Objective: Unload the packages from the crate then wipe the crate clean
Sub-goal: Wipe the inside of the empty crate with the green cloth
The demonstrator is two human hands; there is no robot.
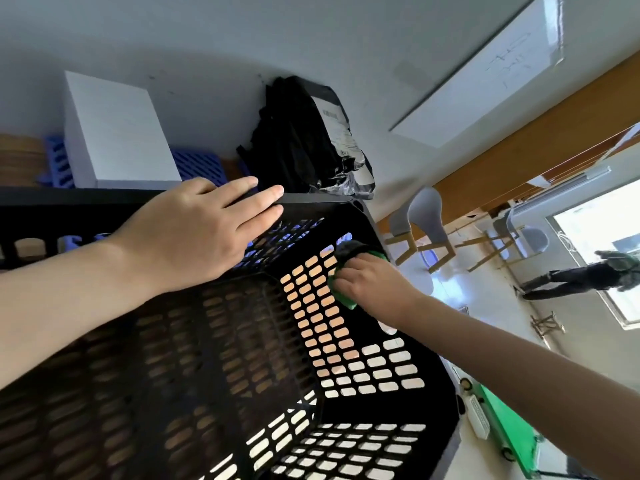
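A black perforated plastic crate [214, 375] fills the lower part of the head view, and nothing lies inside it. My left hand [204, 226] rests flat with straight fingers on the crate's far rim. My right hand [367, 282] is down inside the crate at its far right corner, gripping a green and dark cloth [346, 299] against the slotted wall. Behind the crate, a black plastic mailer package [311, 140] and a white box [117, 133] stand against the wall.
A blue perforated item [197, 164] lies behind the crate beside the white box. Grey chairs [426, 223] stand at the right. A person [585, 275] is far off by a bright window. Something green [509, 431] sits at the lower right.
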